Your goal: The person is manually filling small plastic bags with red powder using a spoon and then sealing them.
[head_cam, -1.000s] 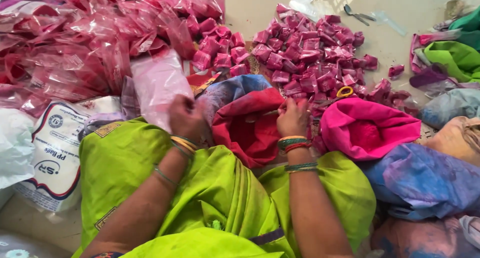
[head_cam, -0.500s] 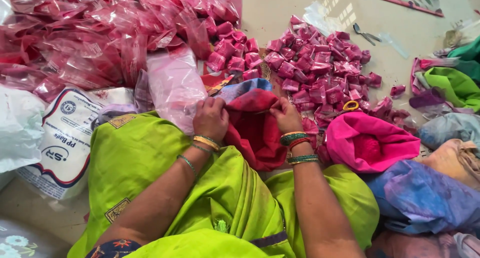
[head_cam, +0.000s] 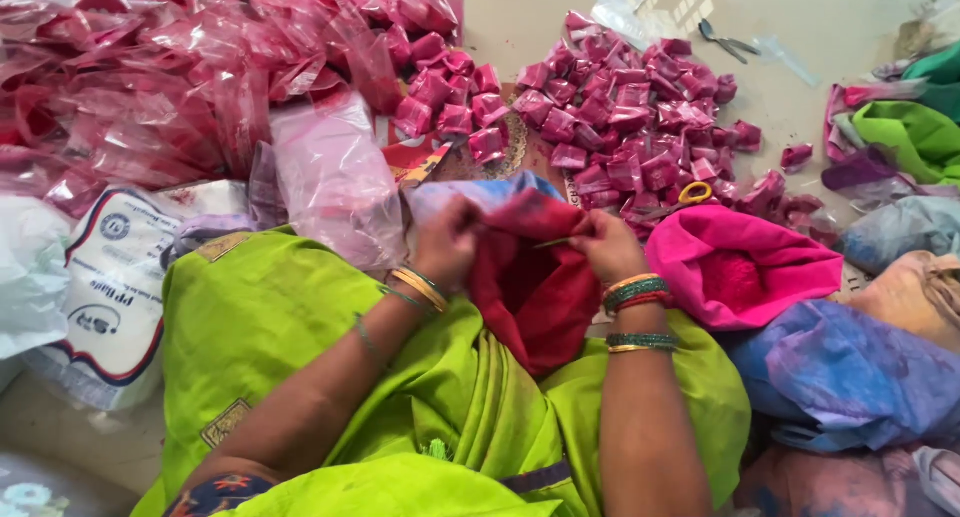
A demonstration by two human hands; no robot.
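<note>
The red cloth bag (head_cam: 535,277) is now gathered up tight between both hands over the green-draped lap; half a second ago it was held wider, and a second ago the hands were set further apart. The left hand (head_cam: 447,242) is closed on the bag's left edge, and the right hand (head_cam: 607,245) is pinched on its right edge, where a thin pale strip, perhaps a tie, is seen at the fingertips. The mouth is judged to be drawn closed. A pink open bag (head_cam: 745,267) lies just beside, and small pink packets (head_cam: 630,117) are heaped on the floor beyond.
</note>
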